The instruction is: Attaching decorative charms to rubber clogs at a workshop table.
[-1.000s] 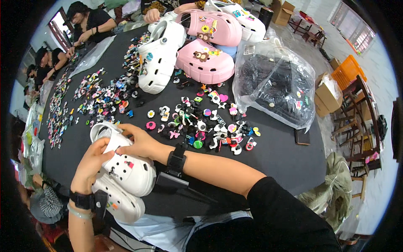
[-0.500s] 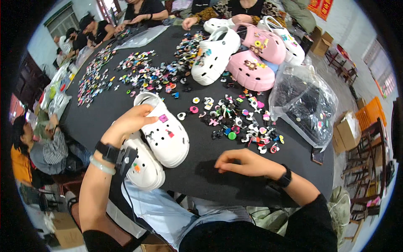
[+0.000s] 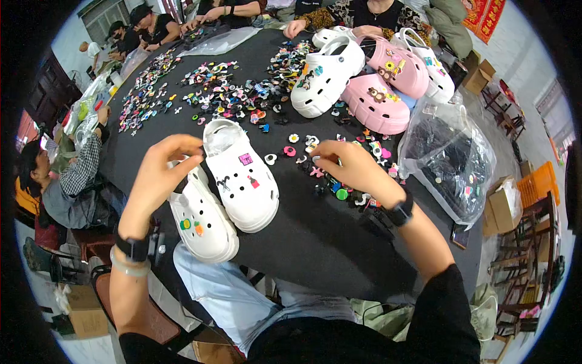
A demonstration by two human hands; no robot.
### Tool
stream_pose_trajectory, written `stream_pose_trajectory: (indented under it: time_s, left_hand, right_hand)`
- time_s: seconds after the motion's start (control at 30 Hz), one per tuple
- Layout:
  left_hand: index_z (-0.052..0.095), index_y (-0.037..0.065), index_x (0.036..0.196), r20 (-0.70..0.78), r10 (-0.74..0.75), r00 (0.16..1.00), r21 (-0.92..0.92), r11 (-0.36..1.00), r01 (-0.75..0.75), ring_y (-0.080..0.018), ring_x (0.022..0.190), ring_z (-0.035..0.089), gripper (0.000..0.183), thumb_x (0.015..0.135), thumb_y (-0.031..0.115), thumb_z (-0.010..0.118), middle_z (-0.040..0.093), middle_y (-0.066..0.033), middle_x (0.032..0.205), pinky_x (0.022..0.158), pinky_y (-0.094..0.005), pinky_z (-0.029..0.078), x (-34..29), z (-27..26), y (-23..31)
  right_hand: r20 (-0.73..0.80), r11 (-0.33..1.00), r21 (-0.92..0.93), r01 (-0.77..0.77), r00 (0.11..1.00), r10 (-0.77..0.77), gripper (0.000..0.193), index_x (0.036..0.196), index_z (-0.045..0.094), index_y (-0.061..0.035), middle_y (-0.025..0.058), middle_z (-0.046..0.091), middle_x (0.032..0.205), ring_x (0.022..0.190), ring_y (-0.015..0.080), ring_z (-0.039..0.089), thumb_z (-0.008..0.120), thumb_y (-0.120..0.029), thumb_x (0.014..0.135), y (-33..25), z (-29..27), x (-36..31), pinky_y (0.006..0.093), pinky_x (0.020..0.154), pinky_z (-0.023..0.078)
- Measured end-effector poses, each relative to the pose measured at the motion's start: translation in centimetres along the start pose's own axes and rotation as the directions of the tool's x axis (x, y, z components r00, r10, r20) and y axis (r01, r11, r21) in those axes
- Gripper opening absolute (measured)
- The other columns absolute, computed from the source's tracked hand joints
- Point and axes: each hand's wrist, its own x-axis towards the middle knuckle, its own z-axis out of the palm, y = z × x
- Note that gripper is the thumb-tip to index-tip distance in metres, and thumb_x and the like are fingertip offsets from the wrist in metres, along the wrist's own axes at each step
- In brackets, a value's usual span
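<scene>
Two white clogs stand side by side on the black table in front of me. The right clog carries a purple, a black and a red charm; the left clog has green and orange ones. My left hand hovers by the heel of the left clog, its thumb and fingers curved and apart, apparently holding nothing. My right hand reaches over the near pile of shoe charms, hiding part of it. Its thumb and forefinger are slightly apart at the pile's left side; whether they touch a charm is hard to see.
Behind the pile are pink clogs and another white clog with charms. A clear plastic bag lies at the right, a phone near it. More charms spread across the far table. Other people sit around the table.
My left hand has let go of the right white clog and moved left. My right hand has moved up and forward from the bare table to the charm pile.
</scene>
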Motion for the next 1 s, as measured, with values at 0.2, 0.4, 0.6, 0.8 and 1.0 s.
stream_pose_trajectory:
  time_s: [0.2, 0.4, 0.6, 0.8, 1.0]
  left_hand:
    - [0.066, -0.001, 0.102, -0.196, -0.083, 0.977, -0.014, 0.997, 0.082, -0.015, 0.089, 0.064, 0.02, 0.082, 0.002, 0.065, 0.069, -0.0074, 0.096, 0.082, -0.0281, 0.047, -5.7, -0.6, -0.4]
    - [0.065, -0.001, 0.103, -0.288, -0.173, 0.942, -0.155, 0.979, 0.132, -0.013, 0.09, 0.06, 0.019, 0.084, 0.001, 0.064, 0.067, -0.0072, 0.094, 0.084, -0.027, 0.044, -11.1, 0.3, -1.9]
    - [0.065, 0.0, 0.105, -0.291, -0.269, 0.918, -0.294, 0.938, 0.182, -0.0126, 0.096, 0.058, 0.021, 0.084, -0.001, 0.062, 0.067, -0.0052, 0.1, 0.089, -0.0269, 0.041, -12.9, 2.2, -2.9]
    - [0.062, 0.0, 0.108, -0.369, -0.126, 0.921, -0.03, 0.992, 0.124, -0.0216, 0.104, 0.058, 0.025, 0.083, -0.002, 0.06, 0.062, -0.0118, 0.11, 0.093, -0.0301, 0.042, -12.9, 3.9, -3.3]
    - [0.059, 0.003, 0.116, -0.422, -0.16, 0.893, -0.103, 0.986, 0.128, -0.0216, 0.102, 0.056, 0.03, 0.087, -0.002, 0.055, 0.06, -0.0107, 0.114, 0.092, -0.0303, 0.042, -13.4, 3.8, -4.7]
  right_hand:
    - [-0.039, 0.938, -0.345, -0.017, 0.999, 0.004, 0.028, 0.104, 0.067, -0.0138, 0.0083, 0.066, 0.093, 0.091, 0.0279, 0.065, 0.07, -0.025, 0.079, 1.1, 5.2, 6.0, 0.0392, 0.076, 0.052]
    - [-0.072, 0.983, 0.181, -0.029, 0.996, 0.042, 0.021, 0.102, 0.071, -0.0092, 0.0077, 0.071, 0.087, 0.071, 0.0196, 0.066, 0.069, -0.014, 0.081, 2.8, 5.7, 6.5, 0.0305, 0.061, 0.05]
    - [0.197, 0.649, 0.702, -0.293, 0.956, 0.218, 0.02, 0.104, 0.07, -0.0024, 0.0004, 0.069, 0.085, 0.064, 0.0034, 0.056, 0.066, -0.015, 0.088, 0.6, 3.9, 2.0, 0.0171, 0.052, 0.04]
    - [0.138, 0.769, 0.58, -0.269, 0.963, 0.233, 0.019, 0.101, 0.07, -0.0051, -0.0016, 0.069, 0.084, 0.063, 0.0033, 0.056, 0.066, -0.018, 0.089, -1.0, 4.2, -0.9, 0.0172, 0.052, 0.04]
    - [0.139, 0.711, 0.643, -0.286, 0.956, 0.258, 0.017, 0.105, 0.067, -0.005, -0.0006, 0.068, 0.086, 0.061, 0.0025, 0.053, 0.064, -0.012, 0.09, -0.5, 5.1, -1.8, 0.0158, 0.049, 0.037]
